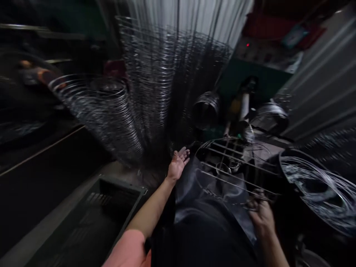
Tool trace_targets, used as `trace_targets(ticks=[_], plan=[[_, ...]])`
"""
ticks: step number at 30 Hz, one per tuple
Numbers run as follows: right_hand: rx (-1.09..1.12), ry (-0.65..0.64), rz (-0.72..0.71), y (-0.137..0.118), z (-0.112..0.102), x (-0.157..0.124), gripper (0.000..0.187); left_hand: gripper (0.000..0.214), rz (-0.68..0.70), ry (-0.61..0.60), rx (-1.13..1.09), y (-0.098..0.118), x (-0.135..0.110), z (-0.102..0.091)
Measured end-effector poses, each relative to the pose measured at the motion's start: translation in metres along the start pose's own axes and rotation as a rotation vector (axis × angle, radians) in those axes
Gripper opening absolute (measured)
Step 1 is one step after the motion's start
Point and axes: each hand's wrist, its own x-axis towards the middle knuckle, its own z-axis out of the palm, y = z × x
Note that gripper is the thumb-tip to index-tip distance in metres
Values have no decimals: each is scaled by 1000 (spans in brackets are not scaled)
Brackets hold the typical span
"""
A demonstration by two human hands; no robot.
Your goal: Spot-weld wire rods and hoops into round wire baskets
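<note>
1. Dim workshop, with a corrugated metal wall (325,74) running up the right side and a machine panel (264,52) showing one small red light beyond the work area
2. Tall stacks of looped steel wire coils (133,100) fan upward and outward through the middle of the view, close in front of the person, with the widest bundle leaning toward the left
3. The left hand (178,165), below a salmon-pink sleeve (128,248), is stretched forward with its fingers (184,151) spread wide and holding nothing, just beside the bottom of the coil stacks
4. The right hand (261,217) is at the lower edge of a flat wire rack (236,168), its fingers (257,202) curled closed around the thin bars; the dim light hides the exact grip
5. That rack lies tilted across the person's lap, over grey cloth (211,185)
6. To the right of the rack, a round black tub (314,189) holds loose loops of bright wire
7. Two smaller wire coils (206,110) sit on either side of an upright machine part (244,105), beyond the rack
8. A black plastic crate (83,222) stands on the floor to the left, below the left arm (155,209)
9. At far left, an orange and dark object (36,74) is too blurred to identify
</note>
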Motion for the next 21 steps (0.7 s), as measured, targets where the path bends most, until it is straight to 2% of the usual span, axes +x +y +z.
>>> trace_targets(ticks=[2, 4, 8, 12, 15, 17, 19, 21], plan=[[204, 129, 249, 29, 2, -8, 35, 68, -52, -94, -71, 3, -6, 14], [344, 196, 422, 53, 4, -14, 33, 71, -120, -122, 36, -2, -12, 20], [554, 229, 599, 78, 3, -11, 32, 75, -195, -101, 407, -26, -13, 23], [621, 190, 589, 85, 0, -4, 35, 75, -218, -90, 537, -38, -10, 36], [463, 109, 537, 88, -5, -3, 36, 75, -147, -34, 659, -35, -16, 42], [224, 24, 488, 89, -14, -3, 33, 76, -144, 43, 738, -35, -20, 38], [26, -10, 435, 88, -27, 1, 30, 74, -206, 89, 788, -39, -22, 25], [-44, 39, 372, 80, -48, 12, 27, 65, -273, 43, 821, -47, -22, 9]])
